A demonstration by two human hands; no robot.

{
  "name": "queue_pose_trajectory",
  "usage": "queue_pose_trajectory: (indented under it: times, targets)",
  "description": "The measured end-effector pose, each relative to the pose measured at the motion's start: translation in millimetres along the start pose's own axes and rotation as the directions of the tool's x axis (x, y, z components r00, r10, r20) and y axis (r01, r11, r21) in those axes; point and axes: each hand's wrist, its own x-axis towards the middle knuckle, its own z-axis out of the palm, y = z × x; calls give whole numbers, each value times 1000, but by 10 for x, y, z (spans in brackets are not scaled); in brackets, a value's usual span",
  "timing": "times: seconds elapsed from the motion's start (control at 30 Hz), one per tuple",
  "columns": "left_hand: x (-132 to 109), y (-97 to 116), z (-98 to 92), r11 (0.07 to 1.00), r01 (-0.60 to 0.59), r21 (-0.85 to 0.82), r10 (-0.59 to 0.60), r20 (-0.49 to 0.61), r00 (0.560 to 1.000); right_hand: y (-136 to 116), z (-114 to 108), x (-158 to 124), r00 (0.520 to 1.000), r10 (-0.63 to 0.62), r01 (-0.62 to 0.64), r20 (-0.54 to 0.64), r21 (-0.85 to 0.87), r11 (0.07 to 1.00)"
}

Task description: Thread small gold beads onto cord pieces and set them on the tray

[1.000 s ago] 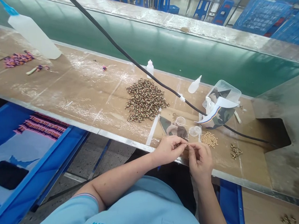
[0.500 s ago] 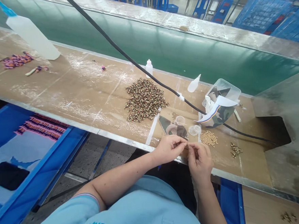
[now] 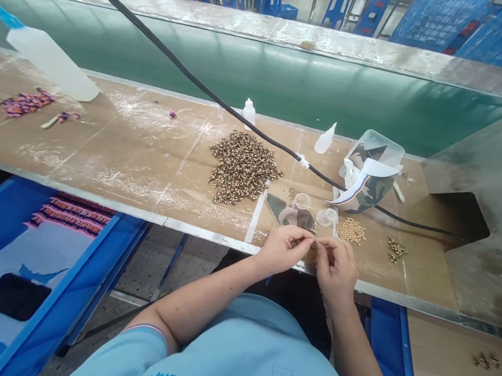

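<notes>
Large white plastic bottle (image 3: pixel 49 67) lay at 11 o'clock on the table (image 3: pixel 103 158), purple-pink beaded strips (image 3: pixel 28 103) beside it. Green conveyor belt (image 3: pixel 270 89) behind, black cable (image 3: pixel 200 80) above it. Blue crates (image 3: pixel 439 17) at 1 o'clock, blue stools (image 3: pixel 337 10) beyond. Blue bin (image 3: pixel 80 264) at 8 o'clock held pink strips (image 3: pixel 72 215).

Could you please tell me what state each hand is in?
Left hand: closed, pinching something too small to name.
Right hand: closed, seemingly on it too.

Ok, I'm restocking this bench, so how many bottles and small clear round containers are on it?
Large white squeeze bottle: 1
Small upright dropper bottle: 1
Small dropper bottle lying down: 1
Small clear round containers: 2
Total: 5
</notes>
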Motion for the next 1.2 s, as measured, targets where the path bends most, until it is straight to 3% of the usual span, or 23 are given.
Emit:
queue_pose_trajectory:
  times: [0.37,0.87,1.2]
  targets:
    - [0,-8,-12,994,-38,103,37,8,999,8,58,-25,1000,-6,6,16,-30,1000]
    - [-10,0,-6,999,11,52,-11,9,1000,-20,50,-43,997,73,-73,-30,-4,997]
    - [-12,2,-9,997,-5,71,4,19,1000,-11,24,-26,992,128,-129,22,43,991]
